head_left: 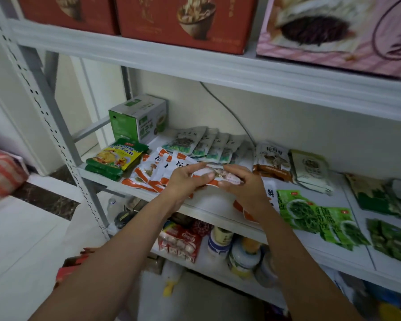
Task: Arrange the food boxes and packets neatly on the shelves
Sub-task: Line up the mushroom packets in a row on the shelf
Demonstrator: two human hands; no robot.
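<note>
Over the middle shelf (208,205), my left hand (185,179) and my right hand (243,184) hold one white-and-orange packet (218,173) between them, each gripping an end. Just left of it lies a fanned row of matching white-and-orange packets (148,172). Behind them sits a row of grey-green packets (204,142). A stack of yellow-green packets (116,158) and a green-and-white box (139,117) stand at the shelf's left end. Another white-and-orange packet (270,193) lies partly under my right wrist.
Brown packets (271,163), a pale packet (310,170) and green vegetable packets (320,218) lie to the right. Red boxes (185,19) and a pink box (338,28) fill the top shelf. Jars (243,256) and bags crowd the lower shelf. A perforated upright (56,135) stands left.
</note>
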